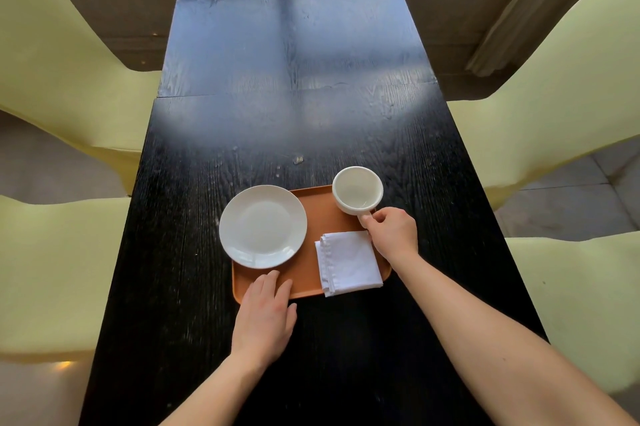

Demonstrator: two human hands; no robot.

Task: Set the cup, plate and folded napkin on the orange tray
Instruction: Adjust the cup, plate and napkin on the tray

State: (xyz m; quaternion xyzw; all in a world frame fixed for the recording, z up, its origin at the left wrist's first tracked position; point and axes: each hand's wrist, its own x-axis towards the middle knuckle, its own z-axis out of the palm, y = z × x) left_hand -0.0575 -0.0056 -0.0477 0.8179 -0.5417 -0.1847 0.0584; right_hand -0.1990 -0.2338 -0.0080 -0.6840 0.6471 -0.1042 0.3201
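Note:
An orange tray (308, 218) lies on the black table. A white plate (263, 226) sits on the tray's left part, overhanging its left edge. A folded white napkin (348, 263) lies on the tray's right front corner, slightly over the front rim. A white cup (357, 189), empty and upright, is at the tray's far right corner; my right hand (393, 230) grips its handle. My left hand (265, 315) rests flat, fingers together, on the tray's front left corner, just short of the plate and holding nothing.
The long black wooden table (294, 79) stretches away from me. Pale yellow chairs (52, 55) stand along both sides, two on the left and two on the right (561, 79). A small crumb-like speck (298, 159) lies beyond the tray.

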